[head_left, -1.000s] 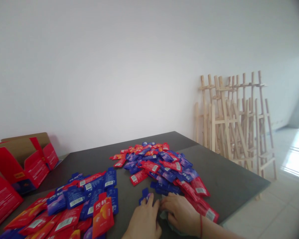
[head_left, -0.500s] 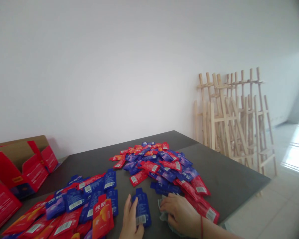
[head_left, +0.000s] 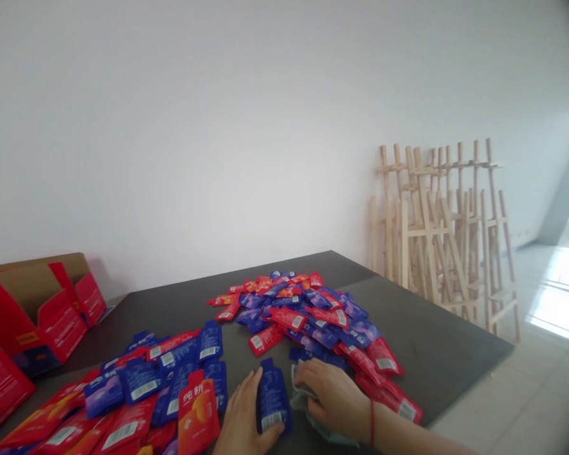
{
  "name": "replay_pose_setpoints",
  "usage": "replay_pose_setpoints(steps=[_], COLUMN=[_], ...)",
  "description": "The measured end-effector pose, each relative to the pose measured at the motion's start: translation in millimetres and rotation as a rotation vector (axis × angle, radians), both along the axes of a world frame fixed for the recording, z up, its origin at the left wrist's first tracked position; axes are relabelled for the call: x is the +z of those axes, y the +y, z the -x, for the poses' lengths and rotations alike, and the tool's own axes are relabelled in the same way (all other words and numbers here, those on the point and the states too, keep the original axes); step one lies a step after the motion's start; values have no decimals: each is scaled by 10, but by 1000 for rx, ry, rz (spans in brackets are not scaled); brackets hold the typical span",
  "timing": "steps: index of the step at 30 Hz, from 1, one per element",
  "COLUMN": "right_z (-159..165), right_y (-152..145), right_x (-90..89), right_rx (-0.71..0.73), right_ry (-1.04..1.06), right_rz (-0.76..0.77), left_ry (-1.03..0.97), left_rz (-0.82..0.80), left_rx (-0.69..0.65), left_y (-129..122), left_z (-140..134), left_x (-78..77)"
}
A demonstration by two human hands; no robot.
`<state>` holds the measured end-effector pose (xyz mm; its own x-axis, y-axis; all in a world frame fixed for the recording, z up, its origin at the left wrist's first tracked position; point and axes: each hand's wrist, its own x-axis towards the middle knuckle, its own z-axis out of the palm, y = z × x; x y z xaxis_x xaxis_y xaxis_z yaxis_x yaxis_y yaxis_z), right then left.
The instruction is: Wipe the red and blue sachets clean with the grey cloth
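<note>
In the head view, a blue pouch (head_left: 272, 399) with a short spout and a barcode lies at the front middle of the dark table. My left hand (head_left: 243, 414) grips its left edge, fingers along the side and thumb at the lower end. Just right of the pouch, my right hand (head_left: 332, 393) has its fingers curled round a crumpled grey-green cloth (head_left: 320, 424), partly hidden under the palm. Left of my left hand is a heap of red and blue pouches (head_left: 142, 382), with an orange-red one (head_left: 198, 411) on top at its near right.
A larger pile of red and blue pouches (head_left: 291, 309) spreads over the middle of the dark table (head_left: 436, 335), reaching past my right hand. Open red cartons (head_left: 59, 316) stand at the left. Wooden easels (head_left: 431, 234) lean by the white wall beyond the right edge.
My right hand has shifted a little left with the cloth, closer to the blue pouch. My left hand's fingers have moved up along the pouch's side. The view has shifted slightly.
</note>
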<state>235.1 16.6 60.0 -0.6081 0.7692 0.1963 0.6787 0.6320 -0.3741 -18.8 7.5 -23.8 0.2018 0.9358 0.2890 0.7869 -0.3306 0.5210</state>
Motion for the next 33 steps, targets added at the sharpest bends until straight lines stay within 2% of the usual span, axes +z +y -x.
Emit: replay_pose_setpoints(steps=[5, 8, 13, 18, 21, 25, 30, 33], right_z=[303, 338, 345, 452, 491, 429, 228, 161], right_y=[59, 80, 172, 369, 435, 362, 165, 162], right_x=[-92, -157, -162, -96, -40, 14, -5, -25], right_rx=[178, 257, 267, 193, 218, 336, 533, 537], right_ry=[-146, -226, -278, -322, -358, -364, -328, -326], right_rz=[-54, -120, -157, -131, -142, -166, -167, -158], left_ry=[-5, -18, -66, -73, -73, -64, -48, -50], left_rz=[-11, -21, 1, 91, 116, 84, 49, 47], left_rx=[1, -9, 23, 45, 50, 73, 18, 20], left_y=[-62, -60, -42, -76, -94, -82, -51, -47], left_z=[-124, -146, -154, -202, -222, -214, -188, -189], left_x=[137, 132, 89, 203, 239, 189, 124, 125])
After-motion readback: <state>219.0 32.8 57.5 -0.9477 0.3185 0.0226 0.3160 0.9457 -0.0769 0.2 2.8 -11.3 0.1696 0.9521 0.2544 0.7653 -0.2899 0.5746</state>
